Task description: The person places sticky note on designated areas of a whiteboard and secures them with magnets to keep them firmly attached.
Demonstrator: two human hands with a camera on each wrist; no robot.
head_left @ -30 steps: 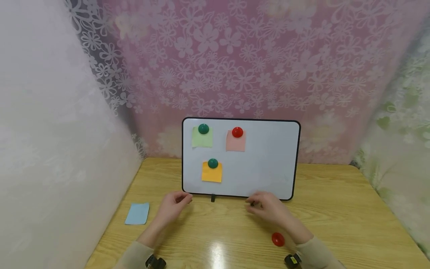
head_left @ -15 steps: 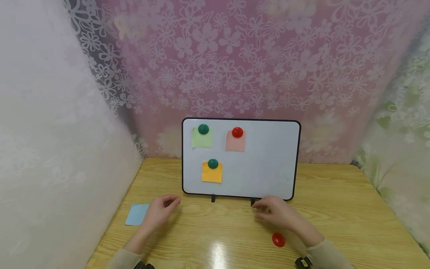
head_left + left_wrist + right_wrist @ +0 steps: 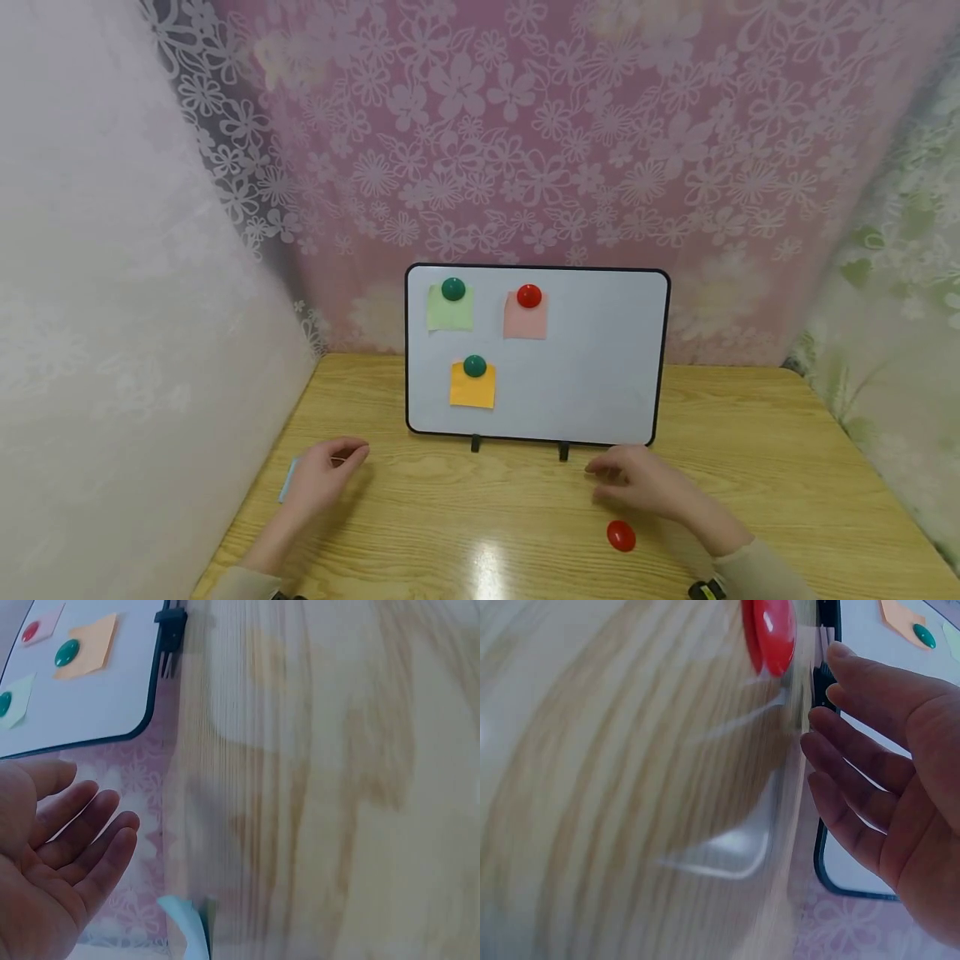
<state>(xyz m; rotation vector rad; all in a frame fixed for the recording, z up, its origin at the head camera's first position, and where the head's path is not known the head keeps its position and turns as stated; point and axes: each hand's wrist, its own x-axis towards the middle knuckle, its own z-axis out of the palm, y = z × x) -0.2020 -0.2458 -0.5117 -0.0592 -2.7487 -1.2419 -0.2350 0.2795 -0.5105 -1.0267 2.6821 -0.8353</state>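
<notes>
My left hand (image 3: 322,477), its fingers loosely bent and holding nothing, hovers over the left side of the table beside a blue sticky note (image 3: 288,481). The hand hides most of that note; in the left wrist view the note (image 3: 186,924) looks curved up from the table. My right hand (image 3: 647,483) is relaxed and holds nothing. It is in front of the whiteboard's lower right corner, just beyond a loose red magnet (image 3: 621,536) on the table. The whiteboard (image 3: 585,367) stands upright on small black feet (image 3: 564,451).
On the board, green magnets (image 3: 453,289) sit on a light green note (image 3: 450,318) and an orange note (image 3: 472,393). A red magnet (image 3: 528,296) sits on a pink note (image 3: 525,323). A floral curtain (image 3: 525,167) hangs behind the wooden table (image 3: 735,433).
My left hand has moved left, away from the board's lower edge, and now covers most of the blue note. My right hand has drawn away rightward from the board's right foot.
</notes>
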